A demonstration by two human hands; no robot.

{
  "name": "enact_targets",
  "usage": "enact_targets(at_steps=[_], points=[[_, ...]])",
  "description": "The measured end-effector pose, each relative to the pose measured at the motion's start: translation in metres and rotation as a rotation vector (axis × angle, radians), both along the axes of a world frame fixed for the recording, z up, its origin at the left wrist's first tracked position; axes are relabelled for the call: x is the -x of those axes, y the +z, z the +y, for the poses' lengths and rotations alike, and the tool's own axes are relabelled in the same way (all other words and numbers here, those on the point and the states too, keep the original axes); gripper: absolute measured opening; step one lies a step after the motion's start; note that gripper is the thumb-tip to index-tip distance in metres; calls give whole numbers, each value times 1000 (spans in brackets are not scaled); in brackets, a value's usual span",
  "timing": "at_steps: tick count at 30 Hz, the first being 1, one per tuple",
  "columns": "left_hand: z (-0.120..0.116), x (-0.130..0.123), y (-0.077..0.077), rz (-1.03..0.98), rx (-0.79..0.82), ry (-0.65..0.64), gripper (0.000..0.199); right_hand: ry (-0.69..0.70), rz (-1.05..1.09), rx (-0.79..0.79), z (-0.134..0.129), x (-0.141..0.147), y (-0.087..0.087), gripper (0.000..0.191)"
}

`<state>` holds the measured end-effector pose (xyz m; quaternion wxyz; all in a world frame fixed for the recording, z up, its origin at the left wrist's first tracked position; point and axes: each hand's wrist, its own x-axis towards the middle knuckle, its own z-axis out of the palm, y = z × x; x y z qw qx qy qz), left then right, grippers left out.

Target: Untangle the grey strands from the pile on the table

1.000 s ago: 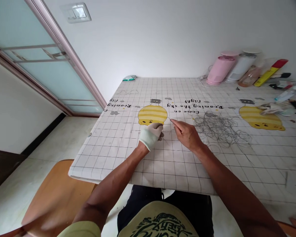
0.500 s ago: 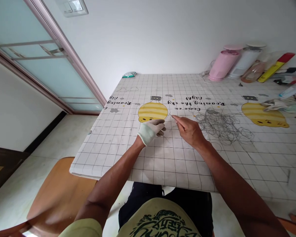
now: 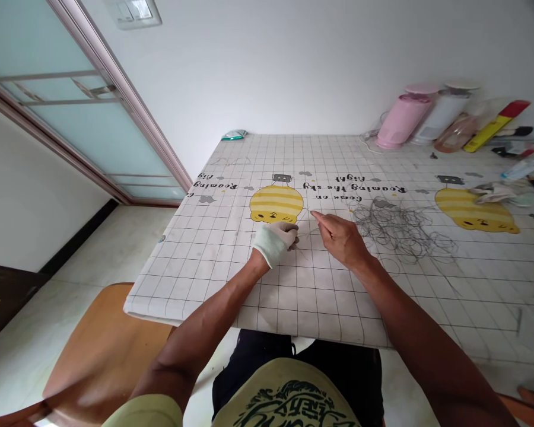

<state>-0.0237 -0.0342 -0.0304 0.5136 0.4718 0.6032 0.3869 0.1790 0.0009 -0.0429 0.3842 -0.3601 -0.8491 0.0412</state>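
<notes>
The gloved left hand (image 3: 276,241) is held at the bench (image 3: 196,255); whether its fingers are apart or together cannot be told; the right hand (image 3: 342,238) is curled, fingers together; the tangle of thin strands (image 3: 394,230) is spread just right of it.

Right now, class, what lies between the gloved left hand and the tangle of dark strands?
In the head view, the right hand lies between the left hand and the tangle.

1 gloved hand (image 3: 276,239), 1 bare hand (image 3: 339,238), 1 strand tangle (image 3: 396,228), 1 table (image 3: 191,284).
</notes>
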Motion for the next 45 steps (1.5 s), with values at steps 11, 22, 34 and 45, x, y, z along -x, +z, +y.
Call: enact_targets(at_steps=[11, 22, 34, 45], points=[[0, -2, -3, -148, 87, 76, 12, 44, 0, 37, 0, -1, 0, 41], [-7, -4, 20, -304, 95, 69, 22, 38, 73, 44, 0, -1, 3, 35], [-2, -1, 12, -189, 11, 37, 21, 81, 461, 535, -8, 1, 18, 37], [7, 10, 6, -104, -6, 128, 12, 246, 435, 682, 1, -16, 32, 47]])
